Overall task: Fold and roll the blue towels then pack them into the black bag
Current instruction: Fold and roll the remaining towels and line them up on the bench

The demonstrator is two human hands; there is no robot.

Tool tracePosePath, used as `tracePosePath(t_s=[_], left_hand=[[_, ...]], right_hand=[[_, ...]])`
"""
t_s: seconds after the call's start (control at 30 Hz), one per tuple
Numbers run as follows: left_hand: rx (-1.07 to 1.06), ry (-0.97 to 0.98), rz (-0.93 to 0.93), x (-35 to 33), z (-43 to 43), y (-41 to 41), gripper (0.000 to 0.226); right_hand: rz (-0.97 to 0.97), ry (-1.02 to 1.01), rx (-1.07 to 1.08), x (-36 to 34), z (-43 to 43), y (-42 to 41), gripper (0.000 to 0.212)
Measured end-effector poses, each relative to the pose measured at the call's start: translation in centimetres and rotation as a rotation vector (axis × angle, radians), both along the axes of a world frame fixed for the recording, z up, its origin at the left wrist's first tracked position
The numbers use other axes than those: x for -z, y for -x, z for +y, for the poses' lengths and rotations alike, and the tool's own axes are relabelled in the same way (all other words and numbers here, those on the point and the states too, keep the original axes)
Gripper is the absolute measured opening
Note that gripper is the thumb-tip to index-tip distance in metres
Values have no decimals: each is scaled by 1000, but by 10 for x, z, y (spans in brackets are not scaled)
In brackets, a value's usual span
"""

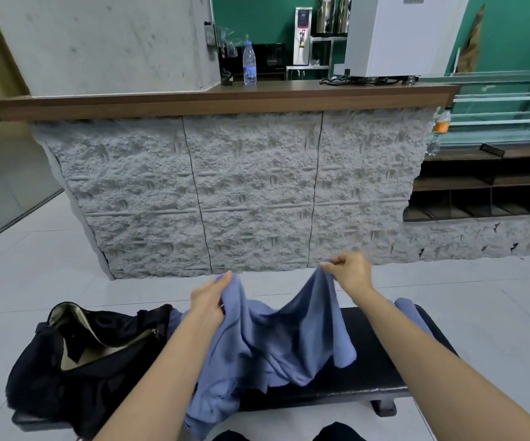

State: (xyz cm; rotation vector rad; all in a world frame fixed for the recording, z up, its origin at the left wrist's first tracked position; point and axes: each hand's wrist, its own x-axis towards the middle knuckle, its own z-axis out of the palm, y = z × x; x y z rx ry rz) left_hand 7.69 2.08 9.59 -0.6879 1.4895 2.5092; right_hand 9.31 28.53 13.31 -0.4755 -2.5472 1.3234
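Hands: left hand (pixel 208 299) and right hand (pixel 351 272) each pinch the blue towel (pixel 276 338), lifted unfolded
Bag: black bag (pixel 76 354) open; no roll visible inside; folding barely begun

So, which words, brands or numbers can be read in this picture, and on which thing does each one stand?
White machine: grey brand name at its top edge, perhaps starting with "Q", too blurred to read.
Water bottle: blue label, too small to read.
Bottle with orange label: too small to read.
Drink dispenser: dark panel, unreadable.
Blue towel, black bag: no text visible.
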Motion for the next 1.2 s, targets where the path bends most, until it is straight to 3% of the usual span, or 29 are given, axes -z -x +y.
tracePosePath(t_s=[0.13,0.23,0.57,0.7,0.83,0.93,1.0,1.1,1.2], left_hand=[[13,217,122,-3,52,-4,24],[21,333,182,-2,70,-9,7],[56,262,188,-5,80,-21,30],[131,214,243,-10,75,-29,3],[167,301,317,-13,68,-24,7],[217,572,485,-25,61,-11,5],[320,670,600,-41,54,-5,10],[458,720,736,-67,47,-3,17],[460,703,795,-86,41,3,22]], right_hand=[[28,135,-132,6,-51,-1,17],[70,160,-212,9,-74,-3,9],[146,219,-221,16,-83,-18,14],[92,261,-379,16,-75,-22,25],[77,481,-402,5,-67,-28,18],[184,248,-317,5,-55,-25,15],[220,50,-414,3,-44,-22,25],[206,-123,-613,-5,-38,-19,25],[212,-131,-639,-7,-40,-12,15]])
